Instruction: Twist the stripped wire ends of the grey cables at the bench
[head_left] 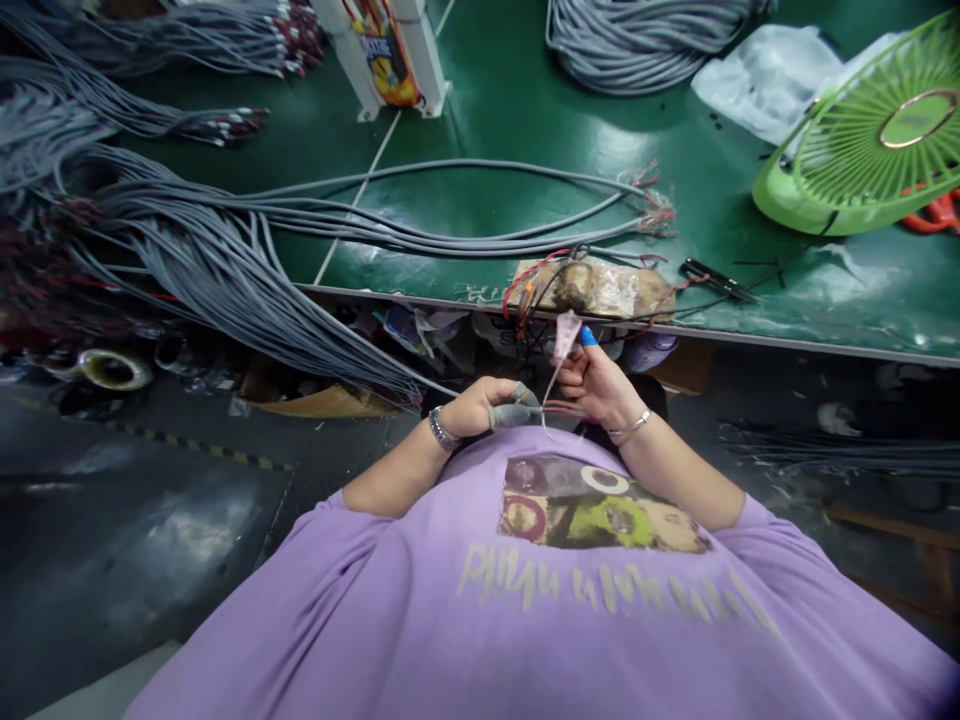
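My left hand (480, 405), with grey covers on its thumb and forefinger, is closed around the end of a grey cable just in front of my shirt. Thin reddish and pale wires (562, 407) fan out of that end toward my right hand (600, 385), which wears a blue cover on one fingertip. My right hand's fingers are bent in, closed on a pale pinkish strip (568, 335) that narrows to a thin strand running down to the cable end. Beyond them, at the table's edge, sits a taped block (600, 288) with red and black wires about it.
Bundles of grey cable (187, 230) spread over the green table (480, 120) and hang over its front edge at left. A coiled cable (637, 45), a plastic bag (772, 85) and a green fan (870, 130) stand at the right. A black tool (716, 280) lies near the edge.
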